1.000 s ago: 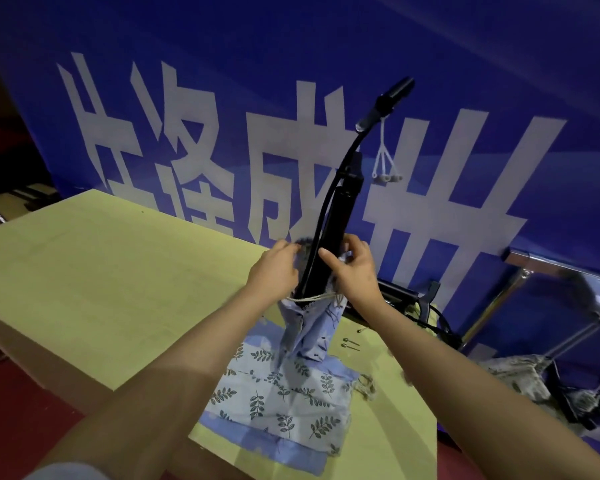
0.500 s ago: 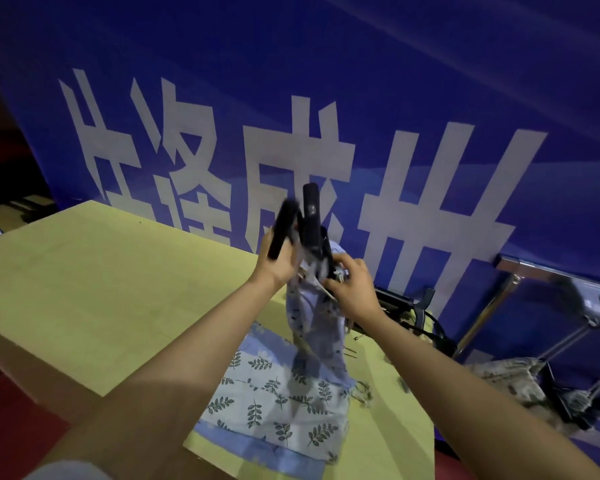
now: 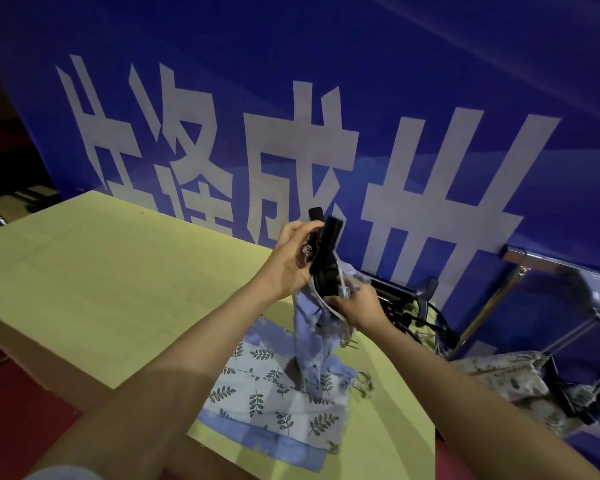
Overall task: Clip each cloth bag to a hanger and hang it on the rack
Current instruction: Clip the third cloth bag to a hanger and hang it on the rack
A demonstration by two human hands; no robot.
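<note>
Above the yellow counter, your blue cloth bag hangs upright from the black clip hanger, left hand fingers gripping its upper end, right hand fingers pinching the lower clip.

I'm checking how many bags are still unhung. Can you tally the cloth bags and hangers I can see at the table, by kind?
Cloth bags held up in the hands: 1 (blue bag, left hand, right hand)
Cloth bags flat on the table: at least 2 (leaf-print bag, plain blue bag beneath)
Black hangers: 1 in hand
Total: 4
</note>
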